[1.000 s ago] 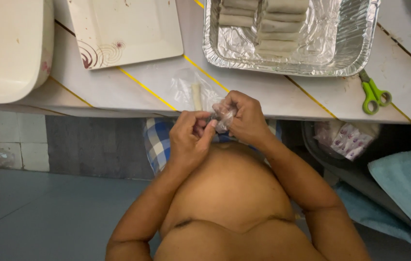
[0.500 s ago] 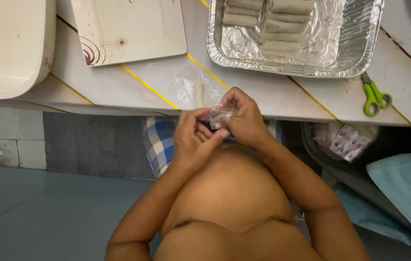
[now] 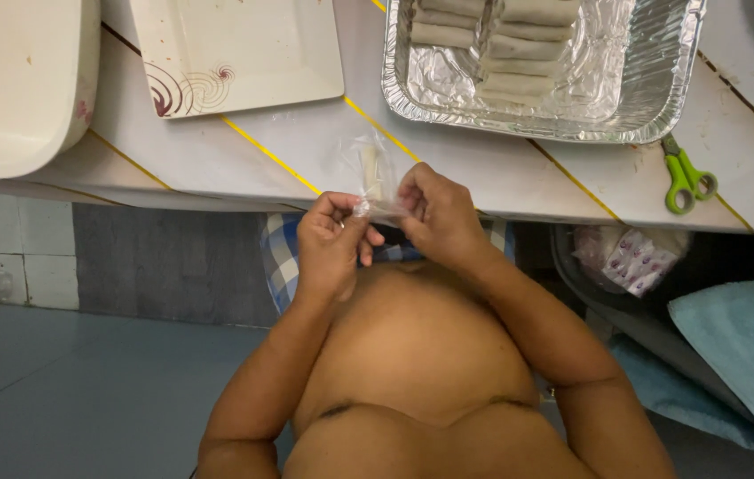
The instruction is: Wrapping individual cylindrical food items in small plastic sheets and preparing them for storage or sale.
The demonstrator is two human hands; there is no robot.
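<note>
A small, crinkled, clear plastic bag (image 3: 375, 177) with a pale roll inside is pinched between the fingertips (image 3: 361, 209), lying flat beyond them.

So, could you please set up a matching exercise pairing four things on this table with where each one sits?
Things:
1. foil tray
2. green scissors
3. square plate
4. clear plastic bag

Places:
A. pinched between both hands at the table's near edge
B. left of the foil tray
C. holds pale rolls
D. right, just below the tray's corner

Pairs: 1-C, 2-D, 3-B, 4-A
</note>
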